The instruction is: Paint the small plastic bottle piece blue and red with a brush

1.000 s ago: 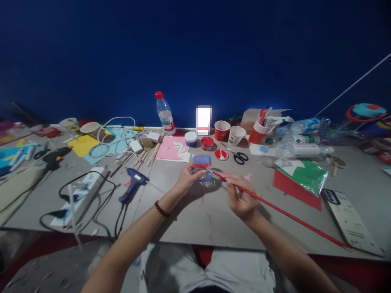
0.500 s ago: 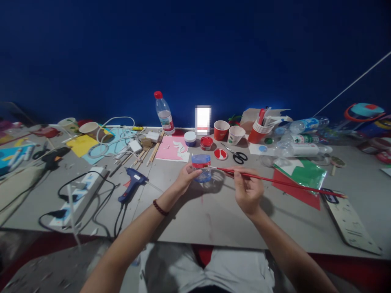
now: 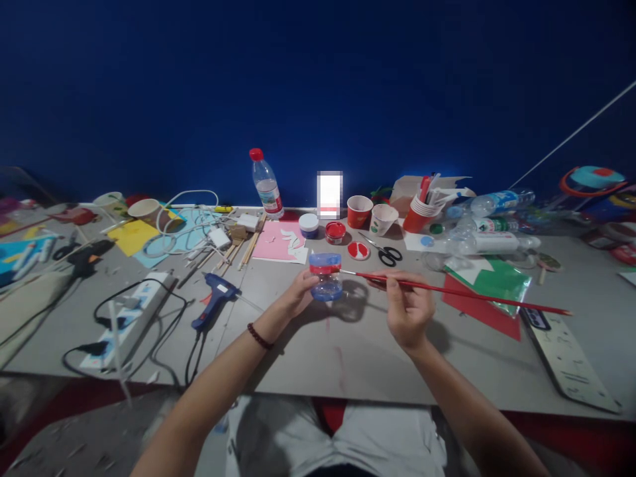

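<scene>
Center frame, the left hand grips a clear container by its side while the right hand pinches a brush, tip at the red band; a steady hold and light, level strokes should keep the edges even.

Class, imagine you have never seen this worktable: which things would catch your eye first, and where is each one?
First, the long red paintbrush in the right hand, its tip at the red band on the clear and blue container held by the left hand. Behind them, the red-capped bottle rises before the dark blue wall. Left of the container lies a blue glue gun.
</scene>
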Demonstrator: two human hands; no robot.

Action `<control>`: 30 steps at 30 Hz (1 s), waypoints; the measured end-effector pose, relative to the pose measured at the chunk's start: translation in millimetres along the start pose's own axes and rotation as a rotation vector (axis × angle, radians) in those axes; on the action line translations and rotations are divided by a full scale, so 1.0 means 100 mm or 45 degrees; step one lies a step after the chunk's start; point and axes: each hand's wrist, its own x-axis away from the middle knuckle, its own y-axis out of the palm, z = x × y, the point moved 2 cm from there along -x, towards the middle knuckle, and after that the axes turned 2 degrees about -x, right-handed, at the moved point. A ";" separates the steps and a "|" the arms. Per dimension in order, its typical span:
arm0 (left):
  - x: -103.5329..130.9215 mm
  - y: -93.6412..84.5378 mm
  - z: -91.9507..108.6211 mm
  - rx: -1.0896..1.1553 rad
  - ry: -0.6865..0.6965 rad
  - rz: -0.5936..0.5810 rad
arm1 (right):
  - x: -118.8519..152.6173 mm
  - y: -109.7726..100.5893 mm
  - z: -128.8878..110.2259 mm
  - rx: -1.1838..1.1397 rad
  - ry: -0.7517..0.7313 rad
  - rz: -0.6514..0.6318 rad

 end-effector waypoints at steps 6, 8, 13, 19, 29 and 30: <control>0.01 -0.04 -0.06 0.105 -0.061 -0.110 | -0.03 0.01 -0.04 -0.120 0.113 0.004; 0.02 -0.05 -0.07 0.113 -0.086 -0.129 | -0.03 0.01 -0.03 -0.124 0.139 0.017; 0.04 -0.06 -0.07 0.140 -0.119 -0.155 | -0.03 0.01 -0.02 -0.167 0.184 0.040; 0.04 -0.07 -0.08 0.164 -0.118 -0.173 | -0.04 0.01 -0.02 -0.146 0.183 0.071; 0.02 -0.04 -0.02 0.089 -0.013 -0.127 | -0.10 -0.05 0.06 -0.115 0.189 0.208; 0.01 -0.02 -0.02 0.071 -0.005 -0.117 | -0.09 -0.06 0.07 -0.132 0.200 0.218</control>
